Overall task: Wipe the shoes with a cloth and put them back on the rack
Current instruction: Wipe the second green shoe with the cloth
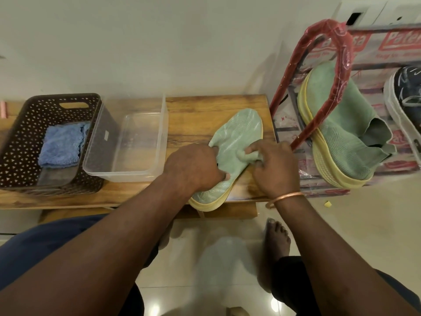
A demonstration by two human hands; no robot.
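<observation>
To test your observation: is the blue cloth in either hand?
No, the blue cloth lies in the brown basket; the left hand and right hand grip the green shoe.

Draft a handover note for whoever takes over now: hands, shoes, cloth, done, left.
Left hand grips the green shoe on the bench; right hand pinches its collar.
Blue cloth lies in the brown basket, in neither hand.
Matching shoe sits on the rack.
Done: cannot tell if this shoe was wiped.
Left: wipe it if needed, then rack it.
</observation>
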